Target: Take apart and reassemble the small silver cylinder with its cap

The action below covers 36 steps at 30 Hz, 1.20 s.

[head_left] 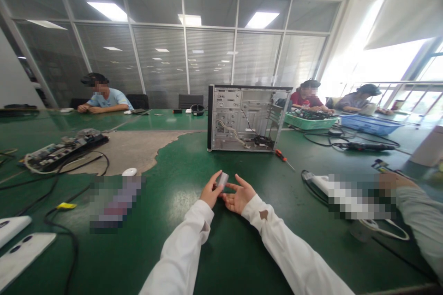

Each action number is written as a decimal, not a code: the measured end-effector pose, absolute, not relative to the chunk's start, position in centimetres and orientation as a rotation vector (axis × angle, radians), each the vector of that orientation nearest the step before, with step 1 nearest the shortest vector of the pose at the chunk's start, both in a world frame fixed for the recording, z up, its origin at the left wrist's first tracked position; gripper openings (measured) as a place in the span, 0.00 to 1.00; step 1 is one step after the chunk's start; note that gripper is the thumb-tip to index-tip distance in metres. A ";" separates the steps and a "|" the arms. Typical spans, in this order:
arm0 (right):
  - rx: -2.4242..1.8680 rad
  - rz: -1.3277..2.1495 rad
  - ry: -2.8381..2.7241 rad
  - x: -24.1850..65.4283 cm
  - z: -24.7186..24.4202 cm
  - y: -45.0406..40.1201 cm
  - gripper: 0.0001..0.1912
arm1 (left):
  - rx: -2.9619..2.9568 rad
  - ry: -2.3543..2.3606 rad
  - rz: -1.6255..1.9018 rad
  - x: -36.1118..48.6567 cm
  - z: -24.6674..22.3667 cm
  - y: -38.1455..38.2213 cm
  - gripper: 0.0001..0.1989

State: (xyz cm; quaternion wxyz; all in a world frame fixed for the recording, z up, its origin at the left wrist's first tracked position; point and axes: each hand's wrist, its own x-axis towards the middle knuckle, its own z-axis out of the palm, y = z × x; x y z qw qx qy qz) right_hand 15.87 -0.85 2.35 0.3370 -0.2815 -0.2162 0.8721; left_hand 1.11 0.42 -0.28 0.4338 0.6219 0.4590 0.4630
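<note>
My left hand (210, 191) is closed around a small grey block-shaped object (223, 179), whose exact kind I cannot make out. Just to its right, my right hand (239, 195) is open, palm up, fingers spread and reaching close to the left fingertips. Whether the right fingers touch the grey object is unclear. Behind both hands stands an open computer case (247, 120), upright, its side panel off, with loose cables and a black part in the bottom. A screwdriver (284, 158) with an orange and black handle lies at its right front corner.
Power strips (64, 150) and cables lie left, near white devices (26, 253). On the right are a white power strip (320, 183), a person's sleeved arm (420, 221), a green basket (311, 122) and a blue basket (368, 124). Several people sit across the green table (187, 159).
</note>
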 end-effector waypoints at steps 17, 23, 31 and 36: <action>-0.725 2.166 -0.640 15.4 2.3 -1.3 0.26 | 1.497 1.089 1.232 0.9 0.0 0.4 0.25; -0.814 2.044 -0.664 15.3 2.4 -1.2 0.27 | 1.426 1.092 1.308 0.7 -1.0 0.9 0.23; -0.838 1.914 -0.708 15.5 2.4 -0.9 0.21 | 1.361 1.143 1.432 0.6 -1.6 1.4 0.29; -0.878 1.833 -0.760 15.4 2.4 -0.9 0.18 | 1.444 1.189 1.432 0.6 -1.8 1.7 0.24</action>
